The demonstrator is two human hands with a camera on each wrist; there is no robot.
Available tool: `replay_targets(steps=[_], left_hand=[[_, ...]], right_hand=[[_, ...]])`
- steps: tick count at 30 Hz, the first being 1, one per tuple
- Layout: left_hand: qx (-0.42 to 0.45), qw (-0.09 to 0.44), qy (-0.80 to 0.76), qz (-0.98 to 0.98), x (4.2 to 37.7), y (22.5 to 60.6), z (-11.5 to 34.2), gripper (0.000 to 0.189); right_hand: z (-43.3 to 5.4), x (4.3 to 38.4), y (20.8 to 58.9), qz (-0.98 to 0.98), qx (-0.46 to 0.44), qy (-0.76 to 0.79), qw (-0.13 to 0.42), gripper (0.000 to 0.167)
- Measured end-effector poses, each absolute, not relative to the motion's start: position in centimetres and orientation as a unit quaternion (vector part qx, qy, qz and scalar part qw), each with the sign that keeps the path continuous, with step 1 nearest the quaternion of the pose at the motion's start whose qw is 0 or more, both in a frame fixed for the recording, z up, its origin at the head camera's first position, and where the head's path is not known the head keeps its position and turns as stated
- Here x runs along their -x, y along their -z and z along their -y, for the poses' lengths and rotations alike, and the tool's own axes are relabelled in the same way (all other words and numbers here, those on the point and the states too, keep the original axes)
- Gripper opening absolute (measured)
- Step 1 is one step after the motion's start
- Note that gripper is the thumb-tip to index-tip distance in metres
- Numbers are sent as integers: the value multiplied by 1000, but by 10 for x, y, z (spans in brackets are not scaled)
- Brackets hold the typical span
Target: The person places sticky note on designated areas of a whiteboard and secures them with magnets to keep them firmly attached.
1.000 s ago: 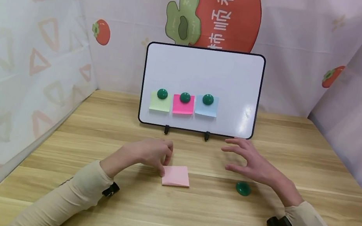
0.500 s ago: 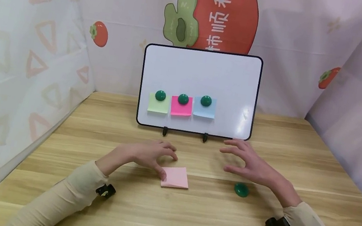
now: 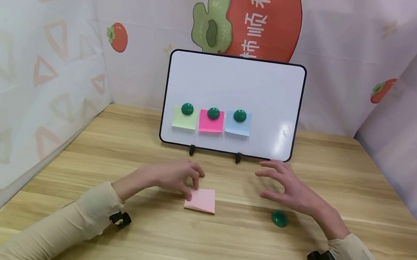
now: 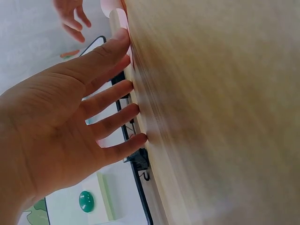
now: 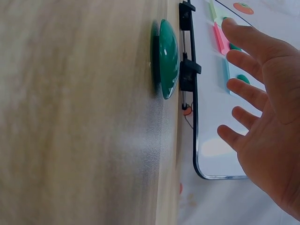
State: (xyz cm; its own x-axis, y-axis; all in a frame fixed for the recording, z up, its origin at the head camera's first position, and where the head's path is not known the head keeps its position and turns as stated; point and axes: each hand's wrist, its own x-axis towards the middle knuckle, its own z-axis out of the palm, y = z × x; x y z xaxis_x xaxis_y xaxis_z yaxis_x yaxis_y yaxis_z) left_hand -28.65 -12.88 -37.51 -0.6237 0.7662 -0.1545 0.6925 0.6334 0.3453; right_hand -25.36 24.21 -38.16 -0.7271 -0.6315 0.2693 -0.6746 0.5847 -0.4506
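Observation:
A pink sticky note pad lies on the wooden table, its front edge slightly lifted. My left hand is at its left side: the thumb touches the pink paper and the index fingertip is close to its back left corner. In the left wrist view, the left hand's fingers are spread and fairly straight, tips at the tabletop. My right hand hovers with fingers apart, holding nothing. Just in front of it, a green round magnet rests on the table; the right wrist view shows this domed magnet from the side.
A whiteboard stands at the back on black feet. Green magnets hold a light green note, a bright pink note and a light blue note in a row on it. Printed cloth surrounds the table.
The left fingers opened out from the pad's left edge with the thumb moving onto it, then index and thumb came closer together. The right hand and loose magnet have stayed put.

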Motion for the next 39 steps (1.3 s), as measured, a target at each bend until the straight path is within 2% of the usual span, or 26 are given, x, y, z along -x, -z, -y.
replay_targets(steps=[5,14,24,31,39], left_hand=[[-380,141,-138,-904,287,376,127,29],[-346,147,-142,-916,286,372,127,19],[-395,131,-170,-893,296,382,134,15],[-400,140,-190,-886,300,381,138,15],[-387,162,-212,-882,301,374,138,11]], right_hand=[[-243,253,382,891,-365,-269,39,49],[-243,252,380,890,-364,-271,36,49],[-247,253,382,879,-390,-271,39,48],[-251,253,381,877,-399,-268,-8,56],[-260,253,382,885,-368,-274,-74,56]])
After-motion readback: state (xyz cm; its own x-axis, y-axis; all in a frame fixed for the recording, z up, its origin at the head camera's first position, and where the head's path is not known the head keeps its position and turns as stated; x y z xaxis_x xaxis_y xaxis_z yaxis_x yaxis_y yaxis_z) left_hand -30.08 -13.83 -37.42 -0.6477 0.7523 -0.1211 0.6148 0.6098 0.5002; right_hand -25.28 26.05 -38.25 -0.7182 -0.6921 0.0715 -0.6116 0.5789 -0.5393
